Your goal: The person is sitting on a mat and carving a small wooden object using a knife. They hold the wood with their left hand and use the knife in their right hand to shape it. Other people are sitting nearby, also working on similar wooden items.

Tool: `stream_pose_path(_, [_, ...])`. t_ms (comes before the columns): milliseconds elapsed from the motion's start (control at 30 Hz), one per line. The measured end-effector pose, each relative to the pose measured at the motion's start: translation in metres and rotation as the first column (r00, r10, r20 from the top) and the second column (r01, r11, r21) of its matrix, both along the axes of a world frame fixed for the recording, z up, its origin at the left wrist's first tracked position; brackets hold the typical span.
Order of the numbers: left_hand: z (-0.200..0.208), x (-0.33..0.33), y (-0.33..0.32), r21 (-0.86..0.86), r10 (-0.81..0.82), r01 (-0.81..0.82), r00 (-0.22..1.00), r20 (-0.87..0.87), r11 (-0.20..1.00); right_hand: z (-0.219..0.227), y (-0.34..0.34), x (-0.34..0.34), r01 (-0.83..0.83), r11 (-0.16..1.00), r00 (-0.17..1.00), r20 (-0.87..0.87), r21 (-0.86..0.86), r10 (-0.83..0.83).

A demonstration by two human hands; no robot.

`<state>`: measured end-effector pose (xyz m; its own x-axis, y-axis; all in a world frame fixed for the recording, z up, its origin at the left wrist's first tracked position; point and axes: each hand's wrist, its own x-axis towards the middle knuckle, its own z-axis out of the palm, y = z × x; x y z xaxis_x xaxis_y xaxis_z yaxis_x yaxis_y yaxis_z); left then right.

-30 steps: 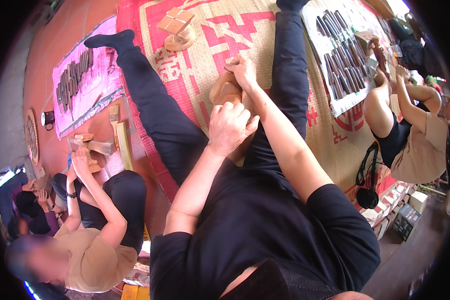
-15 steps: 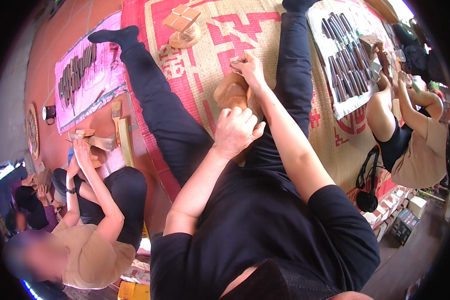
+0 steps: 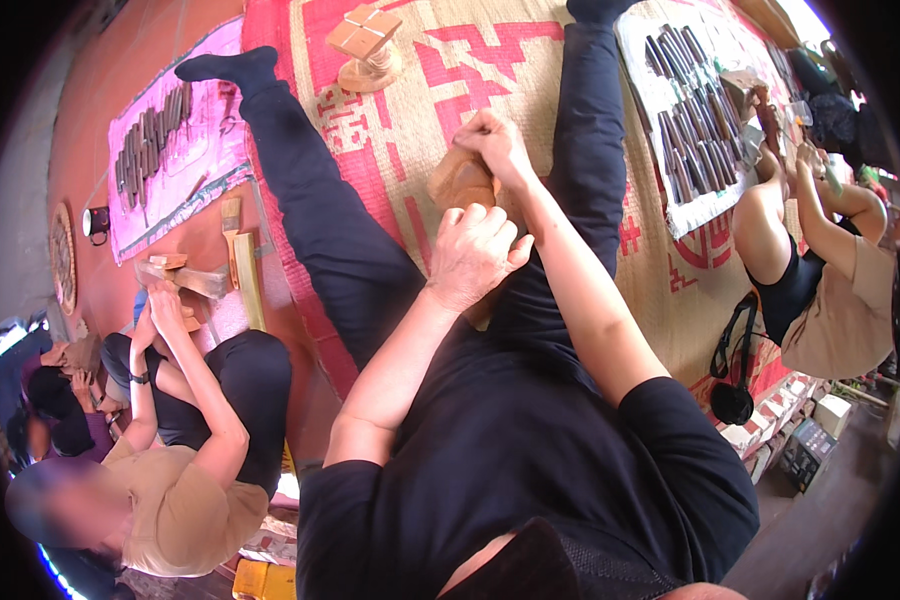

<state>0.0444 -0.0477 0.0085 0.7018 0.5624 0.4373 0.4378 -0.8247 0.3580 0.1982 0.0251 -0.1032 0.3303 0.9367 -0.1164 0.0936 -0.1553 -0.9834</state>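
Note:
Between my legs rests a rounded light-brown wooden carving (image 3: 459,182), partly covered by both hands. My left hand (image 3: 470,255) is closed over its near end, knuckles up, the thumb out to the right. At the far right edge of the carving, my right hand (image 3: 496,148) has its fingers pinched together against the wood. Whatever lies between those fingertips is too small or hidden to make out.
A red and tan woven mat (image 3: 390,190) lies under my legs. Ahead stands a wooden block on a round base (image 3: 367,45). Rows of chisels lie on a pink cloth (image 3: 205,150) at left and a white cloth (image 3: 695,210) at right. People work on both sides.
My right hand has shifted slightly along the carving's far edge, its fingertips drawing closer to the wood. The left hand has moved up a little, covering more of the carving.

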Motion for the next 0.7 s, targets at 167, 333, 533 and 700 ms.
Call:
stream_pose_path(167, [-0.002, 0.001, -0.002, 0.030, -0.009, 0.008, 1.000, 0.024, 1.000, 0.014, -0.002, -0.006, 0.039, 0.991, 0.983, 0.182, -0.130, -0.015])
stream_pose_path(333, [-0.003, -0.001, -0.005, 0.001, -0.027, 0.027, 1.000, -0.003, 1.000, 0.007, 0.008, 0.008, 0.109, 0.990, 0.954, -0.269, -0.090, -0.130])
stream_pose_path(533, [-0.006, -0.007, -0.011, 0.047, -0.018, 0.019, 1.000, -0.020, 0.999, 0.017, -0.014, 0.005, 0.064, 0.997, 0.959, -0.278, 0.049, -0.048])
stream_pose_path(700, [-0.011, -0.012, -0.016, 0.049, -0.027, 0.027, 1.000, -0.005, 0.998, 0.032, -0.016, 0.011, 0.042, 0.999, 0.961, -0.273, 0.011, -0.037])
